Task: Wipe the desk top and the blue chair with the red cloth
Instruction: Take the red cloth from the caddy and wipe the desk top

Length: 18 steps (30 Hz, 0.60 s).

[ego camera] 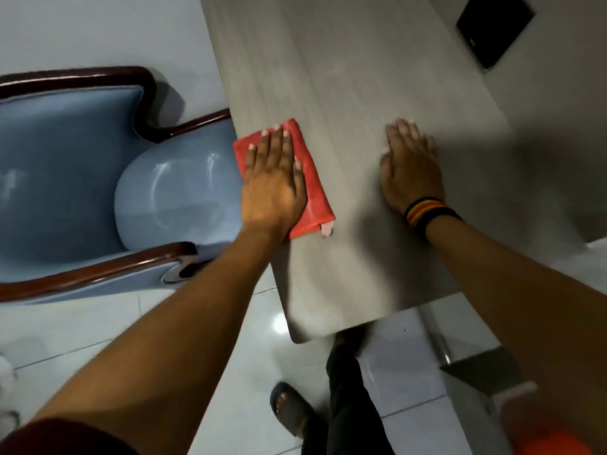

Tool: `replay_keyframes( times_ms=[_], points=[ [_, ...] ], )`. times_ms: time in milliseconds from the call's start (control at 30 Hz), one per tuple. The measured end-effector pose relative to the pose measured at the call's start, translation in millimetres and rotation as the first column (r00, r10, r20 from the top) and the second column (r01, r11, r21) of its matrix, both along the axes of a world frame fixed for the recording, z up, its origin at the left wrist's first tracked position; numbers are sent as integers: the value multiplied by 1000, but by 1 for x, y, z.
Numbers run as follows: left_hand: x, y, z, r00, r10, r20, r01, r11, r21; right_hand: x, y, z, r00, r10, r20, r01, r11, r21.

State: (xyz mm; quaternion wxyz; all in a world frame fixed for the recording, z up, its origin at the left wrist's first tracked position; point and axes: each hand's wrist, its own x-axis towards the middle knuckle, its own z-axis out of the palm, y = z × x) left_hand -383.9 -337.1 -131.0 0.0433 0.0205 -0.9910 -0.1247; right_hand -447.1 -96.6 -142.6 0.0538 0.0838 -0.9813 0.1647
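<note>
A folded red cloth (pixel 313 188) lies on the pale grey wood-grain desk top (pixel 345 77), close to its left edge. My left hand (pixel 272 182) presses flat on the cloth with fingers stretched out. My right hand (pixel 410 165) rests flat on the bare desk to the right, fingers together, a striped band on the wrist. The blue chair (pixel 65 165) with dark wooden arms stands left of the desk, its seat partly tucked under the edge.
A black flat rectangular object (pixel 494 27) lies at the desk's far right. White floor tiles (pixel 98 339) surround the desk. My leg and sandalled foot (pixel 292 408) stand below the near desk corner. An orange object (pixel 551 438) shows at bottom right.
</note>
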Motion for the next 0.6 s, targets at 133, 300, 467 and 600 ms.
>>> replay_keyframes(
  times_ms=[133, 300, 467, 600],
  points=[
    [98, 59, 3, 998, -60, 10, 59, 998, 26, 3, 0, 2, 1000, -6, -5, 6, 1000, -25],
    [157, 119, 1, 997, -36, 70, 35, 999, 24, 6, 0, 8, 999, 4, 53, -4, 1000, -7],
    [115, 117, -6, 998, 11, 54, -14, 999, 44, -6, 33, 13, 972, 209, 112, -210, 978, 2],
    [41, 119, -5, 991, 125, 39, -128, 989, 74, -15, 58, 7, 947, 320, 29, -320, 947, 15]
  ],
)
